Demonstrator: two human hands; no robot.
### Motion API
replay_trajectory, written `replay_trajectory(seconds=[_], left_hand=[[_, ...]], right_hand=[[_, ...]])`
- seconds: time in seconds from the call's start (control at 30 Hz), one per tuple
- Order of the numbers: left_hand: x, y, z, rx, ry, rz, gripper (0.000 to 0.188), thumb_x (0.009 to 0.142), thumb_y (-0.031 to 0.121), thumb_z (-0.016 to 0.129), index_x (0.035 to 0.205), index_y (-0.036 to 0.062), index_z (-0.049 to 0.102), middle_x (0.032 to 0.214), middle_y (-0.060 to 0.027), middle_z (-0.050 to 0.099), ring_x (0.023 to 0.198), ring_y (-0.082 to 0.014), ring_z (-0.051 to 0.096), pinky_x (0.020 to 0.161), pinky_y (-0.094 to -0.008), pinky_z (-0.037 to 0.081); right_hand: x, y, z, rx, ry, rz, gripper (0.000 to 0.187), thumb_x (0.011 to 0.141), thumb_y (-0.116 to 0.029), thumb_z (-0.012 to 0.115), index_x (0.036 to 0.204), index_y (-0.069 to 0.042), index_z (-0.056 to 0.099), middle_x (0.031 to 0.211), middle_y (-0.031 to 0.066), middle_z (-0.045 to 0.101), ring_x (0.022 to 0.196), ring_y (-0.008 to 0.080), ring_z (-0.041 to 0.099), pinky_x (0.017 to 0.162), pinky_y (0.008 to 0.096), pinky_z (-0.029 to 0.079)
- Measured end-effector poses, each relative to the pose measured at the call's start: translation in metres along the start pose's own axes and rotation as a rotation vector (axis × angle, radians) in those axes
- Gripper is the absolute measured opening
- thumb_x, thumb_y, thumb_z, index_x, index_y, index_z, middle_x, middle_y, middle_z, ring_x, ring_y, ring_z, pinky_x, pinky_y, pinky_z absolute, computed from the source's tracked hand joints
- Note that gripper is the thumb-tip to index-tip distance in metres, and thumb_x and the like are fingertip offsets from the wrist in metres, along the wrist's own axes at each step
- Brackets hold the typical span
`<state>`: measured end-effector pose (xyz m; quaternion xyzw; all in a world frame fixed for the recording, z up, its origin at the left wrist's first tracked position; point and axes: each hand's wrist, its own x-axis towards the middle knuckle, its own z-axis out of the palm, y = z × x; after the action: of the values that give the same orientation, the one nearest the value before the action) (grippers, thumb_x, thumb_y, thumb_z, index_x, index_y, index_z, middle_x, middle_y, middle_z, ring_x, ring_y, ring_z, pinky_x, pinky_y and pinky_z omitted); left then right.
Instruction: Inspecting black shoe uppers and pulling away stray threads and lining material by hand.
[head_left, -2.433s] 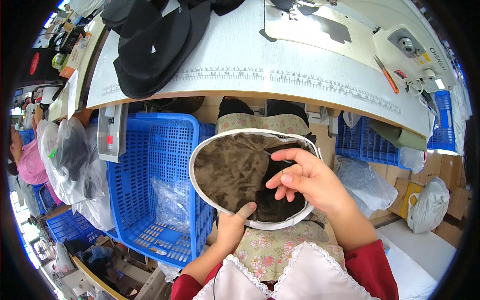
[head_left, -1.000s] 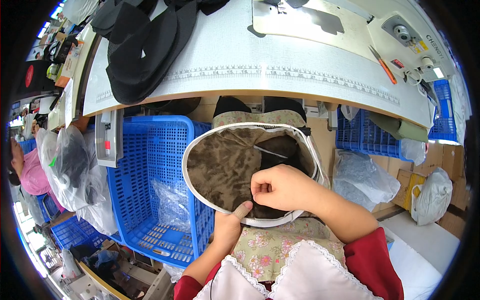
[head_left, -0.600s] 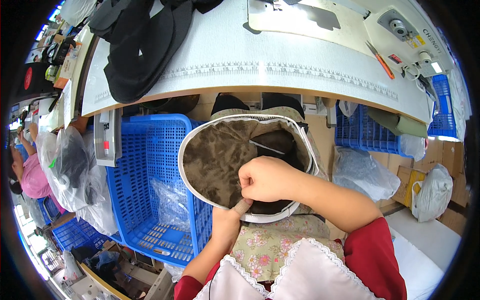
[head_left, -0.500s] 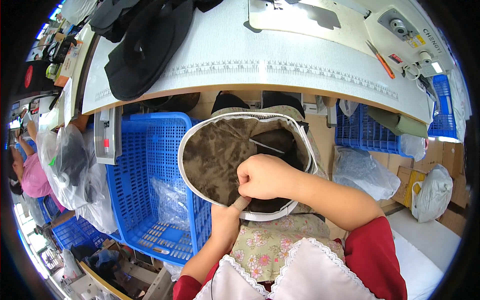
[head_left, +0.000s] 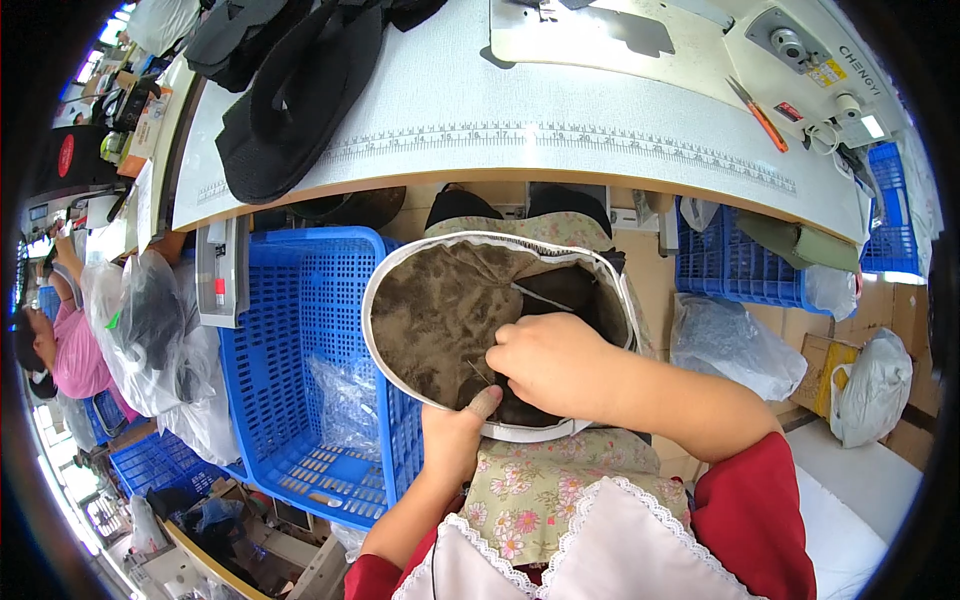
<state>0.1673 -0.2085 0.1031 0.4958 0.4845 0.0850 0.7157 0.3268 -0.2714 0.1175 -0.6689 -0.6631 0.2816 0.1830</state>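
Observation:
An oval fabric piece point(head_left: 425, 300) with brown plush lining and a white rim rests on my lap, its opening facing up. My left hand point(head_left: 455, 435) is closed on the near rim, its thumb inside and wrapped in a tan covering; the other fingers are hidden beneath. Over the opening, my right hand point(head_left: 550, 365) is closed in a pinch. A thin needle-like sliver point(head_left: 478, 372) shows beside its fingertips, close to the left thumb; whether those fingers hold it is hard to make out. A pale strip point(head_left: 543, 297) lies across the dark inside of the piece.
A blue plastic basket point(head_left: 300, 240) with clear film inside stands left of my lap. Ahead is the white ruled table edge point(head_left: 480, 155), with black cut pieces point(head_left: 300, 110), orange-handled snips point(head_left: 765, 122) and a sewing machine point(head_left: 800, 60). Plastic bags point(head_left: 735, 345) lie at right.
My right hand has moved slightly right and away from the left thumb, and the thin sliver now shows between them. The left hand still holds the rim.

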Motion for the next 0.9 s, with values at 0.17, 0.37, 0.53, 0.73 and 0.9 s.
replay_trajectory(seconds=[0.17, 0.37, 0.53, 0.73, 0.9], left_hand=[[-0.001, 0.003, 0.002, -0.101, 0.020, -0.086, 0.046, 0.071, -0.009, 0.062, 0.115, 0.0004, 0.052, 0.111, -0.0073, 0.057, 0.099, -0.0183, 0.055, 0.089, -0.0313, 0.042], [0.000, 0.004, 0.001, -0.049, -0.009, -0.062, 0.048, 0.071, -0.009, 0.062, 0.116, 0.0003, 0.051, 0.110, -0.0066, 0.057, 0.099, -0.0180, 0.055, 0.088, -0.0310, 0.043], [0.004, -0.001, -0.001, -0.056, -0.041, -0.011, 0.048, 0.070, -0.008, 0.062, 0.116, 0.0002, 0.051, 0.110, -0.0064, 0.057, 0.099, -0.0177, 0.055, 0.088, -0.0305, 0.043], [0.003, 0.002, -0.001, -0.047, -0.040, 0.013, 0.047, 0.071, -0.006, 0.063, 0.116, 0.0001, 0.052, 0.112, -0.0070, 0.057, 0.101, -0.0181, 0.055, 0.090, -0.0308, 0.042], [0.005, 0.001, -0.003, 0.081, -0.084, 0.117, 0.046, 0.072, -0.004, 0.065, 0.115, 0.0001, 0.052, 0.114, -0.0070, 0.057, 0.103, -0.0181, 0.054, 0.091, -0.0308, 0.041]], right_hand=[[-0.006, 0.006, 0.016, -0.007, 0.126, -0.031, 0.005, 0.071, -0.011, 0.059, 0.070, -0.006, 0.059, 0.073, 0.0090, 0.057, 0.074, 0.0268, 0.059, 0.064, 0.0380, 0.050], [-0.005, 0.006, 0.003, 0.215, 0.123, 0.007, 0.010, 0.069, -0.015, 0.062, 0.069, -0.007, 0.057, 0.070, 0.0084, 0.056, 0.070, 0.0266, 0.058, 0.061, 0.0376, 0.048], [-0.001, 0.007, -0.013, 0.554, -0.116, 0.243, 0.014, 0.071, -0.018, 0.061, 0.071, -0.006, 0.056, 0.065, 0.0118, 0.061, 0.061, 0.0293, 0.060, 0.056, 0.0388, 0.046], [0.009, 0.003, -0.021, 0.467, -0.120, 0.165, 0.012, 0.073, -0.014, 0.059, 0.072, -0.003, 0.054, 0.065, 0.0142, 0.061, 0.065, 0.0293, 0.061, 0.058, 0.0378, 0.048], [0.016, -0.004, -0.012, 0.010, 0.001, -0.137, 0.010, 0.076, -0.010, 0.053, 0.078, -0.001, 0.050, 0.069, 0.0132, 0.061, 0.069, 0.0283, 0.063, 0.060, 0.0376, 0.051]])
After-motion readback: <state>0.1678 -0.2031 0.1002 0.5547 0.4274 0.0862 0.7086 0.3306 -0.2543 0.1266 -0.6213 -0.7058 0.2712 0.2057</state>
